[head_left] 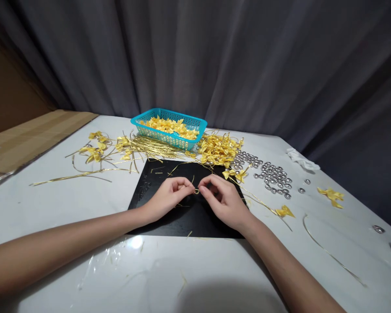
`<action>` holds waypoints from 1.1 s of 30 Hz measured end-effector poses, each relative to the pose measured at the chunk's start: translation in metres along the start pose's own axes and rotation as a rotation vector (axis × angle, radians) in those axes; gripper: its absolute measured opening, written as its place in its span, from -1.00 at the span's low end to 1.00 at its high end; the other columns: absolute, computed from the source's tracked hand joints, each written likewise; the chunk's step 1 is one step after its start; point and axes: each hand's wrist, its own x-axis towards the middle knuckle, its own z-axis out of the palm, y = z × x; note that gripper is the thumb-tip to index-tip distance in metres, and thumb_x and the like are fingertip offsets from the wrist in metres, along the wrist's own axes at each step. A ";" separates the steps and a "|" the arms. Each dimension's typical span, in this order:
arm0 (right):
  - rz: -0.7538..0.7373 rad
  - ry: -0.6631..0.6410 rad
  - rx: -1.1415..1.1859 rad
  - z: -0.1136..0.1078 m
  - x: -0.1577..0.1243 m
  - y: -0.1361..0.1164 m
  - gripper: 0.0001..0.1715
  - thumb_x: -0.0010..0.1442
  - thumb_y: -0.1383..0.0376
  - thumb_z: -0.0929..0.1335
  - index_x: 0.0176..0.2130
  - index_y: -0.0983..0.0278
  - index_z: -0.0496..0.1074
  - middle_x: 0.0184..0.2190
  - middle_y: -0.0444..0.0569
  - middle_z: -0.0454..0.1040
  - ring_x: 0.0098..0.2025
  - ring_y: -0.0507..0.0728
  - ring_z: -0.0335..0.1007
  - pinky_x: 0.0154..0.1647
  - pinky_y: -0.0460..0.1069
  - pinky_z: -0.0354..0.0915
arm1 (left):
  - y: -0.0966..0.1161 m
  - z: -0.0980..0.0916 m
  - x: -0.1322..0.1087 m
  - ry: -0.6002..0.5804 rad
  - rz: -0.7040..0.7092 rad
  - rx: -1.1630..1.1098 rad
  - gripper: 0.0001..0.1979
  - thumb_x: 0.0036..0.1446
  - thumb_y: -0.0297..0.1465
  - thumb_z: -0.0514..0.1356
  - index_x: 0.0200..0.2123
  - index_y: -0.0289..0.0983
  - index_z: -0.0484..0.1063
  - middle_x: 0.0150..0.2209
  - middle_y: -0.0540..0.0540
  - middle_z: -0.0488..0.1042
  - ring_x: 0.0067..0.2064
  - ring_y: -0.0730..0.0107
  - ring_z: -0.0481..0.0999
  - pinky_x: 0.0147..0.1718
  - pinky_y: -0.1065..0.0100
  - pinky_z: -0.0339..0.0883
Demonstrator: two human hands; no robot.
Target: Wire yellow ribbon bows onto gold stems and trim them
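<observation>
Over the black mat [182, 226], my left hand [169, 193] and my right hand [224, 200] meet, fingertips pinched close together. Between them shows a small loop of gold cord [197, 190], gripped by both hands; its ends are partly hidden by the fingers. A thin end of it sticks up above the left fingertips. Short gold cord scraps lie on the mat around my hands. Just beyond my right hand is a yellow ribbon bow [237, 174] at the mat's right edge.
A blue basket [200, 124] holds many yellow bows. Before it lies a bundle of gold cords [153, 148]. A bow pile [220, 150] and silver teardrop-shaped pieces [275, 176] sit to the right. More bows [96, 152] lie left; a white crumpled item [302, 161] is far right.
</observation>
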 end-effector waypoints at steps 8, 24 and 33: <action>-0.029 0.018 -0.005 0.002 0.001 0.000 -0.85 0.23 0.38 0.23 -0.39 0.27 0.32 -0.46 -0.09 0.34 -0.52 0.00 0.20 -0.53 -0.10 0.13 | 0.000 0.000 0.000 0.000 -0.001 0.001 -0.75 0.01 -0.24 0.17 -0.52 -0.32 0.35 -0.61 0.10 0.22 -0.57 0.58 0.10 -0.62 0.46 -0.13; 0.086 0.068 -0.005 -0.002 0.001 0.003 -0.84 0.25 0.32 0.19 -0.40 0.24 0.22 -0.57 -0.18 0.20 -0.58 0.00 0.11 -0.56 -0.08 0.07 | 0.002 0.001 0.000 0.008 -0.004 0.023 -0.77 0.02 -0.26 0.16 -0.52 -0.31 0.38 -0.67 0.12 0.17 -0.62 0.59 0.02 -0.66 0.46 -0.18; 0.107 0.085 -0.006 -0.002 0.001 0.003 -0.83 0.27 0.31 0.17 -0.39 0.24 0.19 -0.57 -0.18 0.20 -0.58 0.00 0.14 -0.54 -0.08 0.10 | 0.002 0.000 -0.001 0.001 -0.001 0.031 -0.74 0.02 -0.21 0.14 -0.49 -0.31 0.35 -0.62 0.10 0.20 -0.61 0.58 0.04 -0.62 0.45 -0.12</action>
